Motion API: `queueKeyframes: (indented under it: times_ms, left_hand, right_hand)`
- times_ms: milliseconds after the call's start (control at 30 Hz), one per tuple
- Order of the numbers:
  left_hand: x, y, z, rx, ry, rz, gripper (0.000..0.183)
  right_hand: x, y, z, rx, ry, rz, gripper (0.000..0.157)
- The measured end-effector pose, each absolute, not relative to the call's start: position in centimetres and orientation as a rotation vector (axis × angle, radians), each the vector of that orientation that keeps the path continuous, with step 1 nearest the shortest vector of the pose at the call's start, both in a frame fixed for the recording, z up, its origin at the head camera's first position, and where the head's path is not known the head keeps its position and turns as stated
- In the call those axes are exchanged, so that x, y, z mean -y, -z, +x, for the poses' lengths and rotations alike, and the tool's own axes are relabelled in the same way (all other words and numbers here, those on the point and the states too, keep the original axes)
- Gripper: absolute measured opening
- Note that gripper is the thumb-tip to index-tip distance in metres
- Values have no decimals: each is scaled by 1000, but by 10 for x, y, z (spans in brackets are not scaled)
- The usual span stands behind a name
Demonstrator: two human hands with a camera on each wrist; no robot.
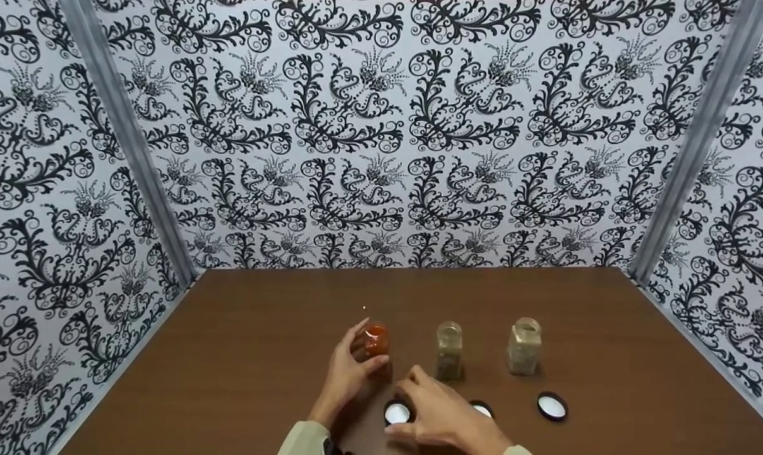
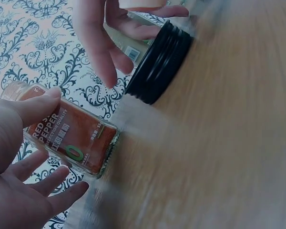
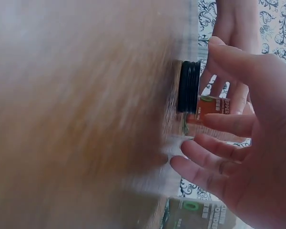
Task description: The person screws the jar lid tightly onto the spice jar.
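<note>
An uncapped clear glass jar of orange-red powder, its label reading "PEPPER", stands upright on the bench. Near it, a round black lid with ridged sides lies upturned, its white inside showing.

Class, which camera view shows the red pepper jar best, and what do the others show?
The left wrist view: the red pepper jar appears large, much of its label readable. The head view shows it small, from above, without readable lettering; the right wrist view, partly hidden by the right hand.
</note>
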State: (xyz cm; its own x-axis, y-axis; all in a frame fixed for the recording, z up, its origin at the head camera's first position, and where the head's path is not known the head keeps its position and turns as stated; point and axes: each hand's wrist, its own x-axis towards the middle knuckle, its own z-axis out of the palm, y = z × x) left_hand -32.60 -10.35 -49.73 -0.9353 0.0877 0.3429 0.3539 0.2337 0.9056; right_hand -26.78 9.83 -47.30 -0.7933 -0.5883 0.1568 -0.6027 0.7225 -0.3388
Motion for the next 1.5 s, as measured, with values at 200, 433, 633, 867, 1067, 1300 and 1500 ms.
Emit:
queueKeyframes:
  times_ms: [200, 433, 633, 867, 1067, 1300, 1500]
  left_hand:
    - [104, 499, -327, 2291, 1795, -444, 71]
    - [105, 497, -325, 2305, 1794, -476, 71]
    - [106, 498, -326, 2292, 1825, -469, 70]
    - [106, 500, -328, 2299, 1833, -453, 69]
    - [107, 499, -328, 2300, 1821, -476, 65]
    - [108, 500, -330, 2233, 1863, -554, 61]
    - [108, 501, -333, 2191, 1880, -599, 54]
  right_hand:
    - [-90, 472, -266, 2886, -574, 1058, 48]
    - [-85, 468, -268, 2969, -507, 1059, 40]
    - [-82, 464, -265, 2982, -485, 1049, 37]
    - [-79, 458, -268, 2947, -497, 1081, 36]
    - [-78, 451, -273, 2803, -619, 1188, 40]
    - [-75, 441, -277, 2595, -734, 1238, 37]
    - [-72, 439, -285, 2385, -805, 1224, 35]
